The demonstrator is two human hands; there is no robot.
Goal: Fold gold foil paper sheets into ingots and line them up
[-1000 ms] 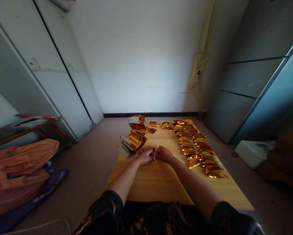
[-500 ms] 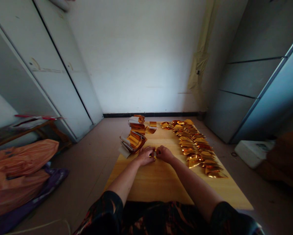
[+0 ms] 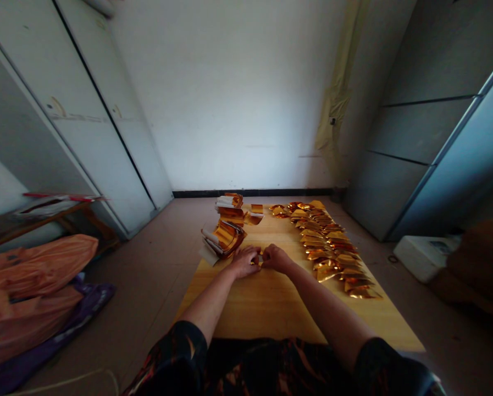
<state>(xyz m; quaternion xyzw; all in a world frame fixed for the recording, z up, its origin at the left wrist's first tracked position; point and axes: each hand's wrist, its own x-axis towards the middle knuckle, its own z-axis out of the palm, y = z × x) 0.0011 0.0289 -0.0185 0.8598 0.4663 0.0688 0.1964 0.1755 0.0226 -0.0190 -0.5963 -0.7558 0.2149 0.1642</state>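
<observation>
My left hand [image 3: 246, 262] and my right hand [image 3: 276, 257] meet over the middle of the wooden table. Between them is a small piece of gold foil paper [image 3: 255, 263], mostly hidden by my fingers. Both hands are closed on it, the left from its left side and the right from its right side. Just beyond my left hand lies a curled stack of gold foil paper sheets [image 3: 230, 235] with pale backs. To the right of my right hand, folded gold paper pieces [image 3: 318, 240] lie in overlapping rows.
The wooden table [image 3: 266, 313] stands on a tiled floor before a white wall. More foil sheets [image 3: 231, 214] lie at its far left. Tall cabinets [image 3: 89, 110] stand at left, a grey refrigerator [image 3: 415, 126] and white box [image 3: 421, 256] at right. Orange cloth [image 3: 44, 275] lies at left.
Almost nothing differs. My hands stay together at the same spot around the foil paper, with only a slight shift of the fingers.
</observation>
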